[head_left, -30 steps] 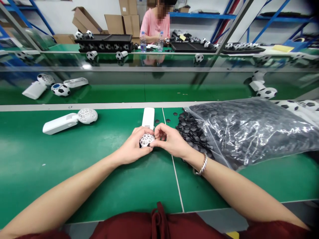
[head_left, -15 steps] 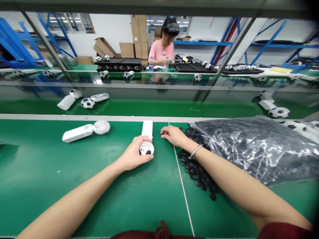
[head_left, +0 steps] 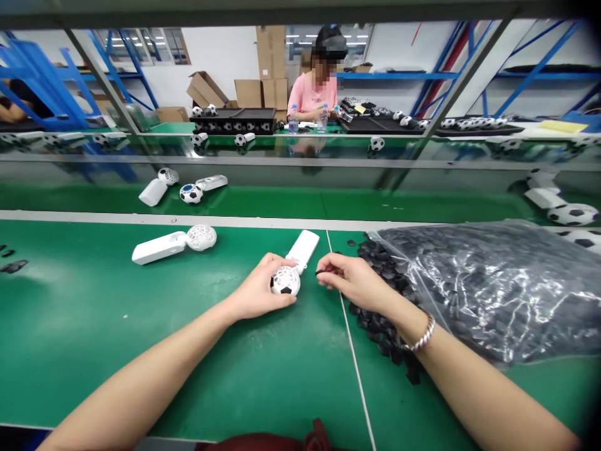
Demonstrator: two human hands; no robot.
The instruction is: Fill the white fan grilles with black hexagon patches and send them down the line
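My left hand (head_left: 260,289) is wrapped round the ball-shaped head of a white handheld fan (head_left: 303,248), which lies on the green table with its handle pointing away and to the right. Black patches fill some gaps of its football-patterned grille; other gaps are bare. Just right of the fan, my right hand (head_left: 350,279) pinches a small black piece (head_left: 320,272) between thumb and fingers, apart from the fan. Close behind that hand lies a heap of loose black pieces (head_left: 382,266). Another white fan (head_left: 162,246) with a plain grille rests to the left.
A clear plastic bag (head_left: 493,288) full of black pieces covers the right side. Past the table's pale edge, a green conveyor (head_left: 291,199) carries several fans. A co-worker (head_left: 314,94) in pink sits across, behind two bottles. Some black pieces (head_left: 14,266) lie far left.
The fan's handle has swung to the right in my left hand. My right hand has come lower, and the black piece shows at its fingertips. The whole view has shifted slightly.
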